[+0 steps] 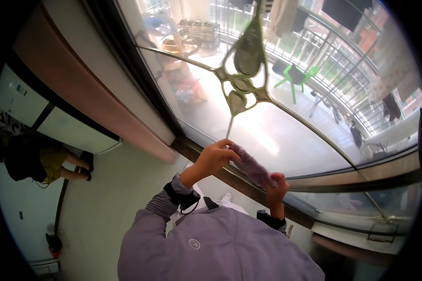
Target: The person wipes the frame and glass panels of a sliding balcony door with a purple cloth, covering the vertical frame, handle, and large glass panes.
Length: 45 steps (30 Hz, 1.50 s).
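Both hands on one item: a purple cloth (251, 165), bunched into a rough roll, on the near side of the glass door (290, 129), over its bottom rail (243, 180) in this view. Left hand (214, 158) has the end toward the door's left edge, fingers closed on the fabric, thumb along it. Right hand (276, 185) grips the other end, farther right along the same rail, fingers curled in. The span between the hands looks fairly straight, so I'd call the step in hand a two-handed hold, gathering or straightening the cloth; not wiping the door, since no palm is spread on the glass. One caveat: from overhead I can't tell whether the cloth touches the rail or hangs clear in front of it. Next move, in my judgement, calls for firm grip at both ends and even tension, or the limp middle will sag; watch knuckle clearance to the door frame too. Metal ornament (242, 83) is set in the door's pane, above the hands in view. Beyond the door: green chair (294, 78) and a railing (330, 49), partly washed out by glare. Left of the door, well apart from the cloth, another person (21, 157) stands near a white cabinet (75, 127).
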Tool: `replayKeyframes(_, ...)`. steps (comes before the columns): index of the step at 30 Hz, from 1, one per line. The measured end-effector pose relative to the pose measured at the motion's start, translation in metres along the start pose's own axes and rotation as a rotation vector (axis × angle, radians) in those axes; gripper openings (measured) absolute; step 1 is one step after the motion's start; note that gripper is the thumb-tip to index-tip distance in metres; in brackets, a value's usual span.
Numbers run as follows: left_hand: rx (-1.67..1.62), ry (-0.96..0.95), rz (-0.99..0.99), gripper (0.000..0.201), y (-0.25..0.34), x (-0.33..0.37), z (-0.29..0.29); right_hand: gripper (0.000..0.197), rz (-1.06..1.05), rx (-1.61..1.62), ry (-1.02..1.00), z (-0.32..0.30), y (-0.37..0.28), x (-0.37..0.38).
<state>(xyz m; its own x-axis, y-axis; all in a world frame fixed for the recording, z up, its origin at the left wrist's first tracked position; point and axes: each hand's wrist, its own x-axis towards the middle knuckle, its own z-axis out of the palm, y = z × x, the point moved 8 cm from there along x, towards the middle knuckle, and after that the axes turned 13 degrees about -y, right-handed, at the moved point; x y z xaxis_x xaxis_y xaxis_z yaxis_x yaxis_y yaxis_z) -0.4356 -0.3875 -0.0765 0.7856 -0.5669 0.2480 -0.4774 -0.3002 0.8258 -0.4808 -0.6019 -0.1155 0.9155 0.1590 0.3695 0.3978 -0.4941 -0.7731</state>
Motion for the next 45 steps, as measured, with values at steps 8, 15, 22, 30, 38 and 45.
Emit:
replayKeyframes(8,0.091,0.520,-0.142,0.016,-0.083,-0.063,-0.167,0.029,-0.297,0.164,-0.301,0.160,-0.101,0.114)
replayKeyframes(15,-0.276,0.929,-0.070,0.033,-0.188,-0.077,-0.311,0.022,-0.273,0.329,-0.367,0.292,-0.167,0.237)
replayKeyframes(22,0.167,0.614,-0.583,0.040,-0.224,-0.071,-0.339,0.022,-0.073,0.376,-0.371,0.360,-0.162,0.260)
replayKeyframes(30,0.522,0.409,-0.683,0.034,-0.212,-0.062,-0.354,0.022,-0.113,0.287,-0.379,0.360,-0.159,0.269)
replayKeyframes(38,0.536,0.454,-0.804,0.032,-0.222,-0.051,-0.337,0.021,-0.143,0.131,-0.429,0.338,-0.142,0.267)
replayKeyframes(45,0.576,0.453,-0.681,0.033,-0.227,-0.049,-0.344,0.022,-0.153,0.138,-0.439,0.336,-0.130,0.270)
